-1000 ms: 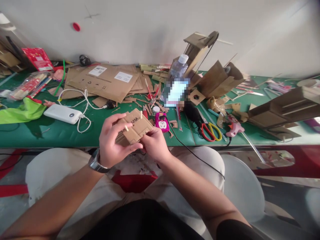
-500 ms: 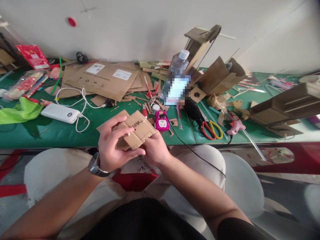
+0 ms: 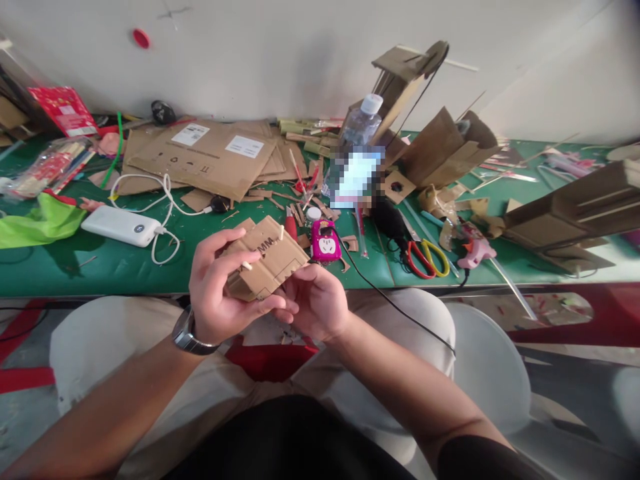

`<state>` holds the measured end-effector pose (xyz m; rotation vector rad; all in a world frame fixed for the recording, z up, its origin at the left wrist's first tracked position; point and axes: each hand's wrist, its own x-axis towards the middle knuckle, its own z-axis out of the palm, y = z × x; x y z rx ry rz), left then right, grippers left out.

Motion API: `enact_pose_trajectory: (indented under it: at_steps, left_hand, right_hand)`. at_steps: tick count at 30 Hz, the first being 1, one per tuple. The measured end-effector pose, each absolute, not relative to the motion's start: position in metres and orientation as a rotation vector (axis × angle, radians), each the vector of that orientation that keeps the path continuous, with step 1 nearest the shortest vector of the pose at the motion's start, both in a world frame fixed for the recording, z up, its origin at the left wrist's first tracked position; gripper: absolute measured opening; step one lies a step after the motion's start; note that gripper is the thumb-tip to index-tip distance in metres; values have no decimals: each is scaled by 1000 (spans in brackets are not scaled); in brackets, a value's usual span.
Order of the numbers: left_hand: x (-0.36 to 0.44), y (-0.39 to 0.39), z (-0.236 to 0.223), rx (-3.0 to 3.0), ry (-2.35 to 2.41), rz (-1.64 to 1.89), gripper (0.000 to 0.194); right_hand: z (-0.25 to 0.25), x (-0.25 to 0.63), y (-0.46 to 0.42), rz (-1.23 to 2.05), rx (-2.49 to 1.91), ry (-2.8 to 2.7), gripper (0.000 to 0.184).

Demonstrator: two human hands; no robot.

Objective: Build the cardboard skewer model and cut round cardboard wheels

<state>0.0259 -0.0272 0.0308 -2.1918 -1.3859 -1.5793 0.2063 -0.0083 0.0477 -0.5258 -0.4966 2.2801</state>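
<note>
The small cardboard piece [image 3: 273, 257] is up in front of me, by the near edge of the green table [image 3: 165, 279], tilted so its printed face with the dark letters looks up at me. Two pale sticks [image 3: 281, 233] poke out of that face, one near the far edge and one beside my left fingers.

My left hand [image 3: 217, 287] has it in a half-curled grip: index finger laid across the face next to the nearer stick, another finger at the far side, thumb stretched along the near edge. My right hand [image 3: 320, 300] is half open, fingers bent in, its thumb side up against the right-hand corner. Its fingertips go behind and below the edge, close to my left thumb, so I can't tell whether they pinch anything there. I've a metal watch [image 3: 193, 337] on my left wrist.

Just beyond the piece sits the pink socket [image 3: 326, 243] with a black cable plugged in. The white power bank [image 3: 120, 225] lies off to the left, the scissors [image 3: 423, 257] and the pink glue gun [image 3: 475, 252] to the right. Farther back are flat cardboard sheets [image 3: 195, 160] and a clear bottle [image 3: 363, 125].
</note>
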Motion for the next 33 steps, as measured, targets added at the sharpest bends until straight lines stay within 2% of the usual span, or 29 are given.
enact_pose_trajectory:
  at_steps: [6,10,14,17,22,29,33]
  left_hand:
    - [24,-30,30,-2221,-1401,-1584,65]
    - [24,-31,32,-2255,-1376,-1591,57]
    - [26,-31,32,-2221,-1369,-1601,59]
    - [27,-31,33,-2212,-1352,-1576,55]
    - [25,-32,34,-2199,-1359,-1542,53]
    - [25,-33,30,-2211,-1428,-1514,54]
    - [27,-32,27,-2218,-1378,-1576,56]
  right_hand:
    - [49,208,-11,2287,-528,-491,25]
    - [49,208,-11,2276,-523,-544,21]
    - [51,207,-13,2269,-541,-527,16]
    - [55,208,-14,2296,-552,-490,16]
    - [67,214,-14,2426,-537,-346,27]
    - [68,217,-13,2433,-503,-359,19]
    - [60,214,-14,2348,-541,-456,4]
